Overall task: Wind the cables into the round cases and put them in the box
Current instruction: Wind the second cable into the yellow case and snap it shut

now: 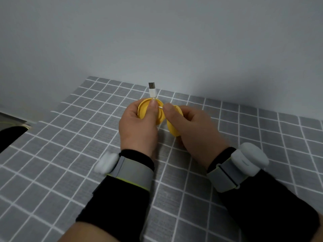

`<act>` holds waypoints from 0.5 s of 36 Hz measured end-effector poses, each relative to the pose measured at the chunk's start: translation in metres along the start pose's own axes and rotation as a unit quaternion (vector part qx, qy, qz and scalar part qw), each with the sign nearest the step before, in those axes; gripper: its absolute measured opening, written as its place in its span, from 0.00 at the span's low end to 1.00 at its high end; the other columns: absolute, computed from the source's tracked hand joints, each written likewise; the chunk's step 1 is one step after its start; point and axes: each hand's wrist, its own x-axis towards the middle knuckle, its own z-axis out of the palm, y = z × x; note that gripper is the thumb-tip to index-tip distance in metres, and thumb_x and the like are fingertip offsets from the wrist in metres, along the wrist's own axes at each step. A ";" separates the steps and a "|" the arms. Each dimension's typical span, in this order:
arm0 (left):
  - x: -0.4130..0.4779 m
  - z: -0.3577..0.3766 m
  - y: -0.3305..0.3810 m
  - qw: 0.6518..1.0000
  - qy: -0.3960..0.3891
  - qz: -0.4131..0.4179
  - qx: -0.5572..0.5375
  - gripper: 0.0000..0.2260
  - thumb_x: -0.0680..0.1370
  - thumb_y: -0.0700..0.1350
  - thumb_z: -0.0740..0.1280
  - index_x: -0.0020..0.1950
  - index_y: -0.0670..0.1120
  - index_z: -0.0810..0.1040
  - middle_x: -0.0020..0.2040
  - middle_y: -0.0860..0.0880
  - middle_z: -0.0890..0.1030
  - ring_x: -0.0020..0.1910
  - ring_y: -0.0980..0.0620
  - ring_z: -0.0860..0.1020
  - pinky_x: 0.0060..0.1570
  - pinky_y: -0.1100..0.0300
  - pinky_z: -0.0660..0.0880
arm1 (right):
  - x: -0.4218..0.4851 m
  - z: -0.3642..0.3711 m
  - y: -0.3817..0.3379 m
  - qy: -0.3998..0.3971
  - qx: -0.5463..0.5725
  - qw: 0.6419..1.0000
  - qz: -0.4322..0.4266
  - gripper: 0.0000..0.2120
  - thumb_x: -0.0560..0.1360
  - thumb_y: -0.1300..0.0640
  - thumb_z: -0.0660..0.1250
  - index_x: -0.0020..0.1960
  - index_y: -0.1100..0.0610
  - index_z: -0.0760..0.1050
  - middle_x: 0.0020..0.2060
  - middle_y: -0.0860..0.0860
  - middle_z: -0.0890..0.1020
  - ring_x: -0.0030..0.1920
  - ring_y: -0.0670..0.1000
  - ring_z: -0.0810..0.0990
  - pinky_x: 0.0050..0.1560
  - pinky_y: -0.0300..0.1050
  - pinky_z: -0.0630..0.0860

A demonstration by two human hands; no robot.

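case (146, 111) over the table (70, 154) between left grip (138, 130) and right grip (195, 131); plug (151, 88) behind.

A yellow round case (146, 111) is held open just above the grey checked worktop (70, 137), its two shallow halves side by side like a clamshell. The left half (143, 109) faces the camera, gripped in the left hand (138, 130) with the thumb laid across its face. The right half (172, 127) is mostly hidden behind the right hand (194, 130). A white cable (160, 107) leaves the top edge of the left half, its plug (152, 89) standing upright with the metal USB tip uppermost. A short thin stretch runs sideways to the right hand's thumb, which pinches it
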 end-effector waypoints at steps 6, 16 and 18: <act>-0.003 0.000 0.004 0.996 0.007 0.052 0.077 0.05 0.75 0.49 0.73 0.50 0.54 0.80 0.42 0.58 0.82 0.41 0.65 0.79 0.43 0.70 0.76 | 0.004 -0.013 -0.016 0.042 -0.258 0.964 -0.039 0.20 0.73 0.32 0.64 0.49 0.46 0.81 0.38 0.42 0.82 0.41 0.41 0.79 0.42 0.40 0.74; -0.003 0.001 0.002 0.995 -0.004 0.060 0.080 0.05 0.75 0.49 0.73 0.49 0.54 0.82 0.40 0.58 0.82 0.39 0.66 0.78 0.40 0.73 0.73 | 0.003 -0.022 -0.027 0.084 -0.354 0.927 -0.093 0.10 0.77 0.43 0.65 0.46 0.49 0.78 0.33 0.43 0.76 0.36 0.45 0.75 0.34 0.35 0.65; -0.001 -0.001 0.001 0.997 0.004 0.046 0.066 0.05 0.75 0.49 0.73 0.50 0.52 0.82 0.41 0.57 0.83 0.39 0.64 0.79 0.43 0.69 0.76 | 0.000 -0.017 -0.027 0.096 -0.330 0.935 -0.084 0.10 0.77 0.43 0.66 0.49 0.49 0.74 0.34 0.45 0.77 0.38 0.49 0.77 0.36 0.43 0.69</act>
